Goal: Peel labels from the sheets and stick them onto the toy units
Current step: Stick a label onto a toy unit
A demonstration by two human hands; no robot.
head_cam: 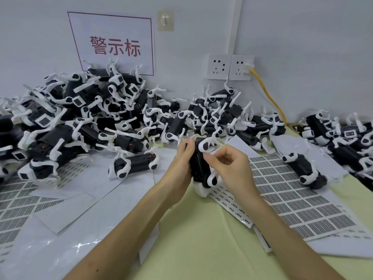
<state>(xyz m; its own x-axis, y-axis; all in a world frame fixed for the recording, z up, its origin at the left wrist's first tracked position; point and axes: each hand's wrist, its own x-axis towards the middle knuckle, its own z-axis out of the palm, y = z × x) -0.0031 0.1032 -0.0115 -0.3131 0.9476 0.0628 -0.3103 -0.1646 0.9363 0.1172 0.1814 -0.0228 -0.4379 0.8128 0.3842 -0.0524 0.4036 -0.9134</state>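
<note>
Toy unit (198, 168) sits half-hidden between left hand (181, 158) and right hand (230, 166).

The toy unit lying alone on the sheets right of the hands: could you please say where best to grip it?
Probably grip the toy unit across its black midbody, from above, fingers on its long sides. It lies flat on the label sheets, thin white legs splaying at both ends, leaving the middle bare.

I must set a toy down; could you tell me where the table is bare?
Green tabletop between the forearms is bare, bordered by blank sheets left and label sheet right. Toy units crowd the back.
</note>
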